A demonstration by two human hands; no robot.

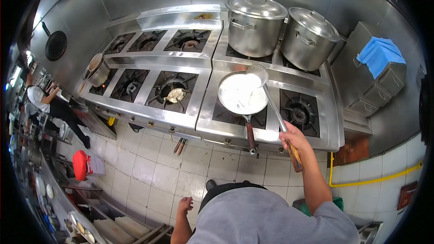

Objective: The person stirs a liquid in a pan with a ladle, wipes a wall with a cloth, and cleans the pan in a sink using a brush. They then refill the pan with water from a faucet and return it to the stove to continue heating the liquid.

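Watching from a distance through the head camera, I took the frying pan (220, 92) as the centre of my clock face. It sat over a front burner of the steel stove (205, 94), with white liquid (242, 97) in it and its brown handle (251, 138) pointing to 6 o'clock.

The right hand (296, 138), at 4 o'clock, was wrapped around the handle of a long ladle (274, 106), near where metal met wood. The ladle's round head overlapped the pan's rim at 1 o'clock; I couldn't tell whether the two touched. The left hand (185, 204) hung at 7 o'clock, well apart from the stove, half open with fingers loosely curled.

Two lidded stockpots stood on the back burners: one pot (254, 34) at 12 o'clock, the other (307, 43) at 2. At 9 o'clock I saw a crumpled pale piece (175, 95) on a burner and, farther out, a small pot (98, 73) and another person (40, 97).
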